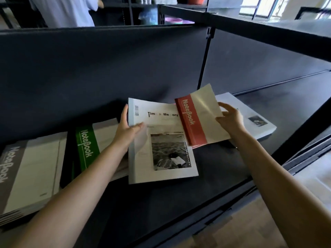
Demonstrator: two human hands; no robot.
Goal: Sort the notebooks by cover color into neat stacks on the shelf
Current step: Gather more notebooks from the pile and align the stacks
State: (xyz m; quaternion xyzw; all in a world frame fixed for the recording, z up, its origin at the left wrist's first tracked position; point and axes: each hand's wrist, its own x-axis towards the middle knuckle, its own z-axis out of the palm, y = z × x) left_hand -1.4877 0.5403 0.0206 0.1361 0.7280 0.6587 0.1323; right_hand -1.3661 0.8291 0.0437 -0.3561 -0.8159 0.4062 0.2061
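My right fingers (224, 106) pinch the red notebook (197, 117) just above the middle of the shelf (206, 176), my left fingers (124, 112) hold the white notebook (161, 145) by its side, so I should lay the red one down flat, corners matching.

The dark shelf (215, 176) carries 4 groups, left to right: a grey-banded notebook stack (32, 169), a green-banded notebook (87, 147) just beside it, a white photo-cover notebook (139, 169) in the middle, and a white notebook stack (250, 119) at the far right.
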